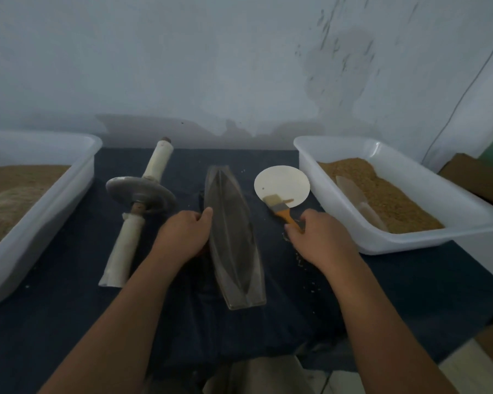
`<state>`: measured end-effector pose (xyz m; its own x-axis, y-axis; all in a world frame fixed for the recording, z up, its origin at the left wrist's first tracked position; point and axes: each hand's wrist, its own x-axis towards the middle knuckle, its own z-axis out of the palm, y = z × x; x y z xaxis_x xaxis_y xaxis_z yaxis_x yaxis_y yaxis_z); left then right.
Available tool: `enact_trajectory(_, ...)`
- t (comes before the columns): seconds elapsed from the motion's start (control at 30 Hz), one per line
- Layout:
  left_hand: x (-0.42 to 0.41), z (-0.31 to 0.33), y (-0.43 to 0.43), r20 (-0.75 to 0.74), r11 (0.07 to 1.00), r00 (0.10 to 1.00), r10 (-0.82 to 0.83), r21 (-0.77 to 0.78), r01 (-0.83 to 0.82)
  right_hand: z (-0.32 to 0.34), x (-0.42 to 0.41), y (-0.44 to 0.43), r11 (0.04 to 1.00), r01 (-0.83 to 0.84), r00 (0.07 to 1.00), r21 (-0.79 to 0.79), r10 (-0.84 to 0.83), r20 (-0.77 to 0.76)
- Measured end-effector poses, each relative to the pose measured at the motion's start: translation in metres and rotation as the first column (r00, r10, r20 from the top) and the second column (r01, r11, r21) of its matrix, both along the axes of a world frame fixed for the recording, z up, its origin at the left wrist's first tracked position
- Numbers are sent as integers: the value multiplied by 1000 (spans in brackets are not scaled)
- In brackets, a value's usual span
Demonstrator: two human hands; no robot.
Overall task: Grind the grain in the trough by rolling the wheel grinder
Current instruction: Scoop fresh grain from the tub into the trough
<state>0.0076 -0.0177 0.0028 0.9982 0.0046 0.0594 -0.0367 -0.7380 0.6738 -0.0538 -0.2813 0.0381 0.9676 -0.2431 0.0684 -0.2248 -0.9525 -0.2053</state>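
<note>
Left tub [93, 150] at 9 o'clock, heaped with tan grain. Wheel grinder [141, 193] lies idle on the dark cloth [69, 314], at 10 o'clock of the left hand [182, 233], which grips the left rim of the trough [234, 240] — dead centre, seemingly bare of grain. At its 2 o'clock the right hand [318, 237] closes round the brush [282, 213] handle. Right tub [410, 241] at 3 o'clock. Judgement: grinding not begun — loading and rolling remain.

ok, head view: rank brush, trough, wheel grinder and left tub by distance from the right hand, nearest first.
1. brush: its handle is in the right hand.
2. trough: just left of that hand, centre of the cloth.
3. wheel grinder: beyond the trough, further left.
4. left tub: far left edge.
</note>
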Motion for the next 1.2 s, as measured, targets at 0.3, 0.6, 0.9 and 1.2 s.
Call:
enact_trajectory(0.3,6,-7,1,99,994,994,-36,110,25,100,4,-94,998,65,983,17,-67,173)
enact_trajectory(0.6,5,-7,2,56,995,998,-21,103,16,55,53,-161,953,182,832,-244,-282,-478)
enact_trajectory(0.9,7,-10,4,52,995,998,-33,99,27,103,57,-179,981,131,930,-144,-172,-325)
enact_trajectory(1.2,3,-6,2,37,993,999,-26,120,21,185,15,-221,924,17,715,-382,-278,-641)
